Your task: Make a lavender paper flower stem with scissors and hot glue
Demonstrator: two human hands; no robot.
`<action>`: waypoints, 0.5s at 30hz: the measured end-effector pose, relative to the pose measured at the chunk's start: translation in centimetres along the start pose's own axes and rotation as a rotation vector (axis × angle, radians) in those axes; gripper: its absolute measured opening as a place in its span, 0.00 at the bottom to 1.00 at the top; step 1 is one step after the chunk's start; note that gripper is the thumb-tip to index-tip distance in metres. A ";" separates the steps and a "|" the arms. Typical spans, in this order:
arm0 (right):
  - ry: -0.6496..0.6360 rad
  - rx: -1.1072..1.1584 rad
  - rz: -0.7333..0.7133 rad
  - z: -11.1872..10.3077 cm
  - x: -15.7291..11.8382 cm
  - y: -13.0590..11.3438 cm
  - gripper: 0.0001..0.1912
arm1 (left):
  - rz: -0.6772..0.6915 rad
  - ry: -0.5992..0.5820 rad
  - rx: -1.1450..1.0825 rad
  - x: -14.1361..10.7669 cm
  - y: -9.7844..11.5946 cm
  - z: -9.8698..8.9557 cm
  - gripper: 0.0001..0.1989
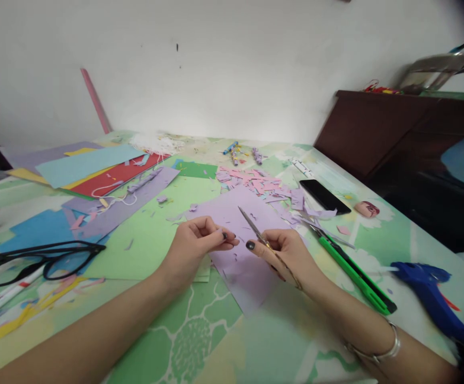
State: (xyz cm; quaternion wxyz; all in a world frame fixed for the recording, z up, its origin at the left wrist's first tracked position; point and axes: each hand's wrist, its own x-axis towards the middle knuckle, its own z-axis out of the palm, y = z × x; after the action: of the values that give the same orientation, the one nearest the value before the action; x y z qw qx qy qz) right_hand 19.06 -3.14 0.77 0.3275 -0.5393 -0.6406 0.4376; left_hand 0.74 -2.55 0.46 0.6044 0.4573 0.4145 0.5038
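The surface (224,346), under a green floral cover, spreads across the view. At nine o'clock of the lilac sheet (248,288) lies light green paper (152,234); coloured sheets (88,165) overlap at ten. The lilac sheet itself is near the middle of the surface, set at a slant, with small curled trimmings on it.

The left hand (194,244) is at the sheet's nine o'clock, its grip pinched nearly closed; whether a tiny scrap is between the fingertips, I cannot tell. The right hand (286,252), at three o'clock, has its grip closed around the scissors (252,220), blades pointing to eleven over the sheet. The blades look nearly together and apart from the left fingertips.

This looks like a spell of snipping or handling small pieces, with no cut visibly being made. A cut from this pose would call for opening the blades and bringing them and the paper together, clear of the fingertips.

Farther out are a blue glue gun (428,296) at four o'clock, black-framed eyeglasses (45,260) at nine, a green utility knife (356,274) at three, a smartphone (324,196) at two and pink paper scraps (256,184) at twelve.
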 end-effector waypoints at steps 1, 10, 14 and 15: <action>0.008 0.011 -0.001 0.0 0.0 0.0 0.22 | -0.005 -0.006 0.008 0.1 0.0 0.0 0.11; 0.118 -0.236 -0.194 0.5 -0.2 0.6 0.17 | 0.038 -0.012 -0.062 0.1 -0.1 0.0 0.06; 0.194 -0.393 -0.296 0.8 -0.5 0.5 0.16 | 0.051 0.049 -0.057 0.1 0.2 0.1 0.11; 0.209 -0.417 -0.312 0.8 -0.5 0.5 0.16 | 0.052 0.059 -0.053 0.1 0.2 0.1 0.12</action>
State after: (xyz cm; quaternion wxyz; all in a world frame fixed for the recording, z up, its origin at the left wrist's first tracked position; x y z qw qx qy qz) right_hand 18.62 -3.82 0.03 0.3373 -0.5323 -0.7547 0.1827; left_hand 0.84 -2.46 0.72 0.5907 0.4365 0.4066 0.5433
